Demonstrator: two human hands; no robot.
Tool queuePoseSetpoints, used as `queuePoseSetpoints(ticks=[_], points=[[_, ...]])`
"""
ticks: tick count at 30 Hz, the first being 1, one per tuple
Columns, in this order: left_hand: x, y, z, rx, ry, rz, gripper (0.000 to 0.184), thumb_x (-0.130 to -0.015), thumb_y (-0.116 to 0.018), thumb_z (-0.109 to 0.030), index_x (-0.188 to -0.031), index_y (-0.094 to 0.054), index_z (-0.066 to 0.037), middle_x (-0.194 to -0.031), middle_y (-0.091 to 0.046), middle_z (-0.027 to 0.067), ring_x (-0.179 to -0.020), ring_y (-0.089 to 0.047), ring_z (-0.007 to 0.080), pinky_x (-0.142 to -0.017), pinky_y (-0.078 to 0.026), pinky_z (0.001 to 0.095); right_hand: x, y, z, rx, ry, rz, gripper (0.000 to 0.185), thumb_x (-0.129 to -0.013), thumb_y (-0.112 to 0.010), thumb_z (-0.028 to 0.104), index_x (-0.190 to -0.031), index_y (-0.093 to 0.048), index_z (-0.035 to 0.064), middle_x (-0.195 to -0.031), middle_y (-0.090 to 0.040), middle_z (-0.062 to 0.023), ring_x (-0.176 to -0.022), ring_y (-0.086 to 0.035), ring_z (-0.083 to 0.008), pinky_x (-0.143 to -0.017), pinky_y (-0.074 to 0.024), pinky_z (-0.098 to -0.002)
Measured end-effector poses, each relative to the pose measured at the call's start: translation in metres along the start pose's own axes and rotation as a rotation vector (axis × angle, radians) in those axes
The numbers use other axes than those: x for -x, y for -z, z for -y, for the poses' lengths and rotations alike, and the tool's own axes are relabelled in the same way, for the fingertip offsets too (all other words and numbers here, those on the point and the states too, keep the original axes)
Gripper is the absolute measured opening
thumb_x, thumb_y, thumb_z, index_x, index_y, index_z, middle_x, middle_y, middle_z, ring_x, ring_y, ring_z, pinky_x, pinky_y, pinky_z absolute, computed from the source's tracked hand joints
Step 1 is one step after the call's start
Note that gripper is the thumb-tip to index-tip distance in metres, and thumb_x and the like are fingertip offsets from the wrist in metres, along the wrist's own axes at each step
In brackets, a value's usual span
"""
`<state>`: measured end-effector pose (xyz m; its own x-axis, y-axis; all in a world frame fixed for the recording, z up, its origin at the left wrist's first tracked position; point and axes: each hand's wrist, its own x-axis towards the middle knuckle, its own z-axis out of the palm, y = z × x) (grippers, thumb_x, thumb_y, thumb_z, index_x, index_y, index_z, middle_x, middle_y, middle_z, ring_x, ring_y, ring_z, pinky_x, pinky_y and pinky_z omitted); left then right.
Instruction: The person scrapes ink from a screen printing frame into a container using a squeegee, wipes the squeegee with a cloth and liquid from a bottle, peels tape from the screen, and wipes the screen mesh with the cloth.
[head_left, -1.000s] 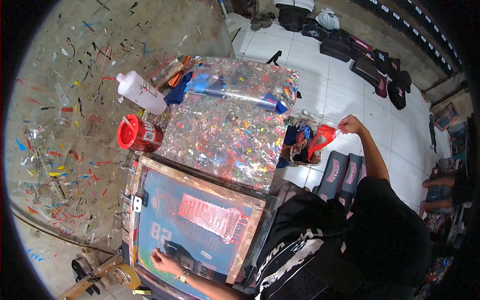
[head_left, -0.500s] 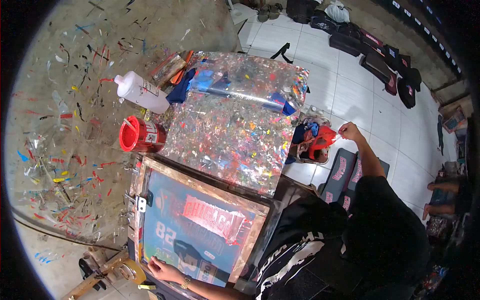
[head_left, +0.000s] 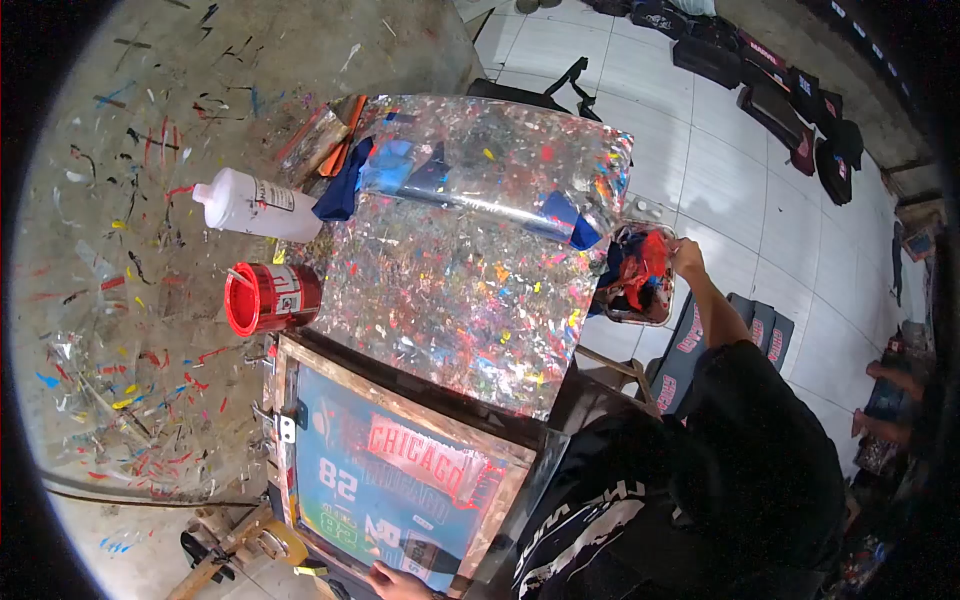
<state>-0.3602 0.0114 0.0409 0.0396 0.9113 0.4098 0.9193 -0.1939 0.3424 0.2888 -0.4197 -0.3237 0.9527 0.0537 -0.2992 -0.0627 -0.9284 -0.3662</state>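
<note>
My right hand reaches down to a small tub on the floor, its fingers closed on a red-stained rag. More dark and red cloths lie in the tub. My left hand rests at the near edge of a wooden-framed printing screen, its fingers curled against the wood and partly cut off by the picture's bottom. Through the mesh I see lettering reading CHICAGO, with red ink over it, and the number 82 in mirrored form.
A paint-spattered board lies beyond the screen. On its left stand an open red ink can and a white squeeze bottle. A blue cloth lies by the bottle. Printed dark pieces lie on the tiled floor.
My right hand has lowered the red rag into the tub. My left hand has moved right and down to the screen's near edge. The whole view has shifted slightly.
</note>
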Motion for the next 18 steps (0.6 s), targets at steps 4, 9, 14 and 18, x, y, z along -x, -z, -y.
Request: queuePoseSetpoints(ticks=[4,9,14,18], points=[[0.033,0.014,0.005,-0.019,-0.026,0.005,0.038,-0.098,-0.062,-0.025,-0.08,-0.052,0.007,-0.064,-0.039,0.018,-0.06,-0.03,0.0279,-0.057,-0.037,0.0446,0.002,-0.05,0.007,0.199,0.02,0.046,0.025,-0.088,-0.063,0.02,-0.097,-0.071,-0.0022,-0.095,-0.071,-0.025,-0.086,-0.071,-0.0411,-0.075,-0.0579,-0.0491],[0.048,0.021,0.034,-0.065,0.149,0.086,0.029,-0.098,-0.062,-0.018,-0.098,-0.063,0.012,-0.088,-0.068,0.0196,-0.078,-0.062,0.0252,-0.076,-0.052,0.0383,0.022,-0.131,-0.038,0.379,0.408,0.326,0.032,-0.092,-0.056,0.03,-0.105,-0.07,0.005,-0.1,-0.07,-0.0207,-0.092,-0.069,-0.0373,-0.081,-0.0554,-0.0477],[0.063,0.016,-0.002,0.005,0.202,0.042,0.026,-0.098,-0.061,-0.017,-0.088,-0.06,0.008,-0.075,-0.064,0.0164,-0.066,-0.055,0.0232,-0.064,-0.047,0.0384,0.029,-0.158,-0.064,0.218,0.569,0.707,0.033,-0.082,-0.064,0.03,-0.105,-0.07,0.0081,-0.11,-0.068,-0.0171,-0.106,-0.064,-0.0342,-0.087,-0.0517,-0.0438],[0.078,0.014,-0.019,0.009,0.219,0.025,0.024,-0.097,-0.063,-0.018,-0.086,-0.062,0.004,-0.07,-0.064,0.0138,-0.061,-0.055,0.0215,-0.06,-0.045,0.0372,0.056,-0.079,-0.04,0.286,0.443,0.478,0.058,-0.082,-0.071,0.039,-0.125,-0.06,0.0009,-0.116,-0.068,-0.0208,-0.112,-0.062,-0.0381,-0.095,-0.0485,-0.0446]])
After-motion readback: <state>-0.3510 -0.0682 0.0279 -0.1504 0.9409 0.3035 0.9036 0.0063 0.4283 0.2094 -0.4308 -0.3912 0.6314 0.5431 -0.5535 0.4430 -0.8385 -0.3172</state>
